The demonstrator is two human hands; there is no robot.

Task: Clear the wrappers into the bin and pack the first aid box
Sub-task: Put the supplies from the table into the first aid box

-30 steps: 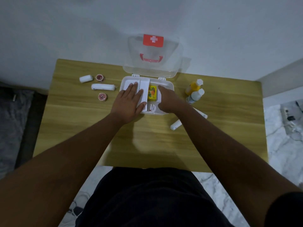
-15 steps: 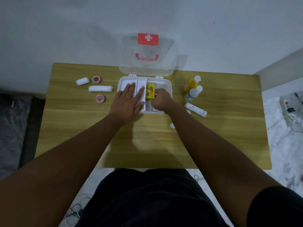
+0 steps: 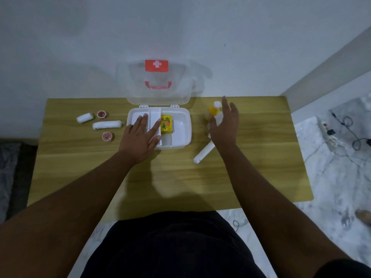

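Note:
The white first aid box [image 3: 183,125] stands open on the wooden table [image 3: 180,177], its clear lid [image 3: 158,81] upright against the wall. A yellow packet [image 3: 166,124] lies in the box beside flat white packs [image 3: 155,117]. My left hand [image 3: 140,137] rests flat on the box's left side, fingers spread over the white packs. My right hand [image 3: 225,125] hovers open over a yellow bottle [image 3: 211,111] and a white bottle [image 3: 218,119], partly hiding them. A white tube [image 3: 203,152] lies below that hand.
Left of the box lie two white bandage rolls [image 3: 107,124] and two small red-topped tape rolls [image 3: 107,136]. A power strip with cables [image 3: 331,135] sits on the marble floor to the right. The wall runs along the table's far edge.
My right hand has left the box and moved right, over the bottles, with fingers spread. The left hand stays flat on the box.

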